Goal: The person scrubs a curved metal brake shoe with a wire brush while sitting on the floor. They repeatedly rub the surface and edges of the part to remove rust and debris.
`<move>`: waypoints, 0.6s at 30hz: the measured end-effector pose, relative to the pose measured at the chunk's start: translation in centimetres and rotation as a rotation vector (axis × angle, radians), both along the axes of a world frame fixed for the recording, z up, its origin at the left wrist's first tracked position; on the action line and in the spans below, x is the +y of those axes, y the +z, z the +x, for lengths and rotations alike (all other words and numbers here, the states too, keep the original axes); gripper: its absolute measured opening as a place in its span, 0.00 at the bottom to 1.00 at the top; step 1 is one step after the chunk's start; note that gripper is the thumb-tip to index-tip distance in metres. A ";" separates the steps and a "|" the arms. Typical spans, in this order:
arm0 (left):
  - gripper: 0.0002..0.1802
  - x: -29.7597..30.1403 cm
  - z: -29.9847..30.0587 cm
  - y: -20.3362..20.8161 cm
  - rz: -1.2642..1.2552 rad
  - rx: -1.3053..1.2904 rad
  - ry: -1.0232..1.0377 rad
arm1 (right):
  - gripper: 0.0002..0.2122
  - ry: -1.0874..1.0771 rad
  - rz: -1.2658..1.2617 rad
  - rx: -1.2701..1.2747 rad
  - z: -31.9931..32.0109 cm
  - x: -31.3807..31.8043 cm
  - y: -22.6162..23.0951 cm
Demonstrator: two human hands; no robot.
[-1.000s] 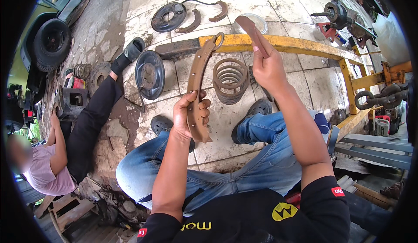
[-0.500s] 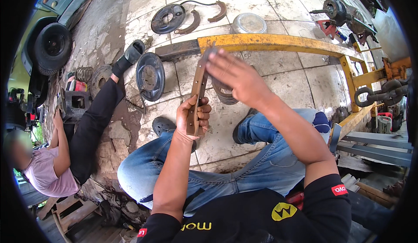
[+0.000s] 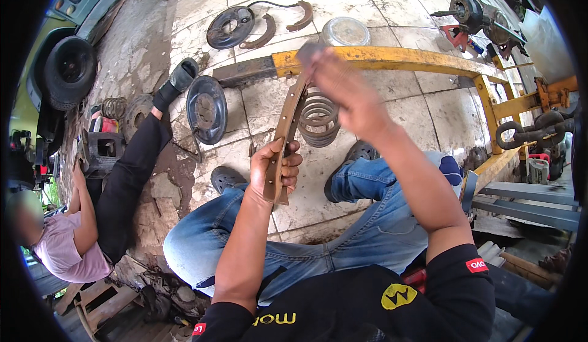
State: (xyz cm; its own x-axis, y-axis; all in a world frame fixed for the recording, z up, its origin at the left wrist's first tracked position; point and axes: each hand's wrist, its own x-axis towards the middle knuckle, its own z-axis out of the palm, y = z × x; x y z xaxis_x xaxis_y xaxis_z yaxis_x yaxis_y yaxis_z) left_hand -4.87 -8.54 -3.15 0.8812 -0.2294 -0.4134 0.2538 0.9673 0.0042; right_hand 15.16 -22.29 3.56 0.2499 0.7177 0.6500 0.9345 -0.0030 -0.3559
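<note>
My left hand (image 3: 275,169) is wrapped round the lower end of a curved brake shoe (image 3: 286,118), whose brown lining shows a row of rivets. The shoe stands tilted, its far end leaning toward the yellow beam. At that far end my right hand (image 3: 349,91) is smeared by motion. Under its fingertips lies a dark grey flat piece like sandpaper (image 3: 310,52), pressed against the shoe. Behind the shoe, a coil spring (image 3: 320,120) stands on the tiles, partly hidden by my right hand.
A yellow metal beam (image 3: 398,55) crosses in front of me. Beyond it lie two brake shoes (image 3: 264,33), a backing plate (image 3: 229,27) and a round silvery lid (image 3: 346,31). Another backing plate (image 3: 207,110) lies left. A person (image 3: 73,238) sits at far left, one leg stretched toward it.
My right hand has slid along the far end of the brake shoe and now blurs more. The shoe has tilted slightly rightward, and more of the coil spring shows.
</note>
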 end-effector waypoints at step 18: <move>0.15 -1.1 -0.3 0.3 -0.094 -0.169 -0.064 | 0.37 -0.058 0.011 0.267 1.0 -0.5 0.8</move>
State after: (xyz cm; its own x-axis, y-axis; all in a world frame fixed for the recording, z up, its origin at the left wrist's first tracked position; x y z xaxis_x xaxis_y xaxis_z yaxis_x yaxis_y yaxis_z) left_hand -5.19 -9.59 -2.87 0.9187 -0.3176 -0.2348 0.3178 0.9474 -0.0380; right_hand 16.16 -22.75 4.35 0.4538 0.6907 0.5630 0.8060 -0.0487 -0.5899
